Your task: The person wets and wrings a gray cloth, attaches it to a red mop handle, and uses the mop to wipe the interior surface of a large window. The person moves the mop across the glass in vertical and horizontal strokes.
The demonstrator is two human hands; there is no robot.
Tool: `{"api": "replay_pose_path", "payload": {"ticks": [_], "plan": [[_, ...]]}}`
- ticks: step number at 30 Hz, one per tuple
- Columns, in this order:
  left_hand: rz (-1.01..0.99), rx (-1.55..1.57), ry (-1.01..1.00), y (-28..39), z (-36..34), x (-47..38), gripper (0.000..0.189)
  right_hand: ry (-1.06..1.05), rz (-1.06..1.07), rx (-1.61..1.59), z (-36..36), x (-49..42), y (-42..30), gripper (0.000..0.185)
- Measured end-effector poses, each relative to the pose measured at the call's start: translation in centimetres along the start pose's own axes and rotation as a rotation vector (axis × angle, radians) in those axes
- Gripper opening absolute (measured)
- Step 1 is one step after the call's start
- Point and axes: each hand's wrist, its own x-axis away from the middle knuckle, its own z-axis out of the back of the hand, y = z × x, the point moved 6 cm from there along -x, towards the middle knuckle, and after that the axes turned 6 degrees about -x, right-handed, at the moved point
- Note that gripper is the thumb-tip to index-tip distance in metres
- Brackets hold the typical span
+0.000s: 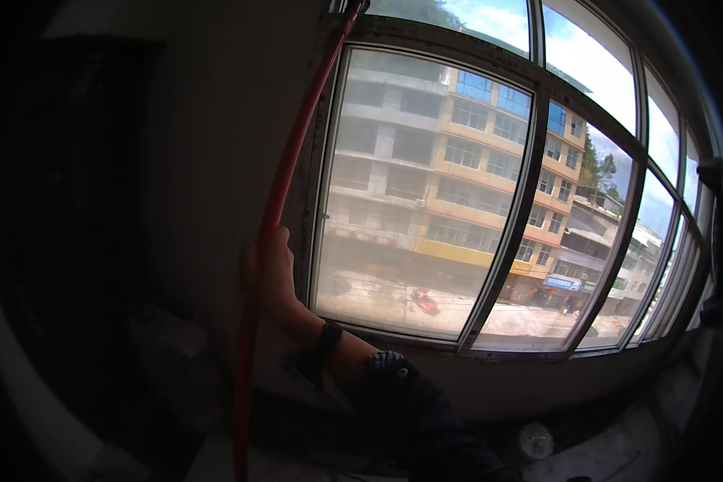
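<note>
My right hand (274, 271) is closed around a long red pole (288, 150), left of the window. The pole runs from the bottom edge of the view up to the top edge, leaning a little right; near the top it meets a dark fitting (359, 7) that is cut off by the picture's edge. A dark watch or band sits on the right wrist, below a dark sleeve with a checked cuff. My left hand is out of view.
A wide window with dark frames (539, 120) fills the right side; buildings and a street show through it. A dim wall (217, 150) stands at the left. A round pale object (536, 441) lies low at the right, beneath the window.
</note>
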Motion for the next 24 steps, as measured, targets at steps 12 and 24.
{"api": "replay_pose_path", "payload": {"ticks": [12, 24], "plan": [[0.006, 0.139, 0.024, -2.6, -8.7, -4.0, 0.078, -0.05, -0.374, -0.425, 5.1, 1.3, 3.1, 0.044], [-0.072, 0.087, -0.039, 4.2, -9.6, -13.7, 0.082, -0.033, -0.005, 0.084, 8.3, -10.9, -2.2, 0.021]]}}
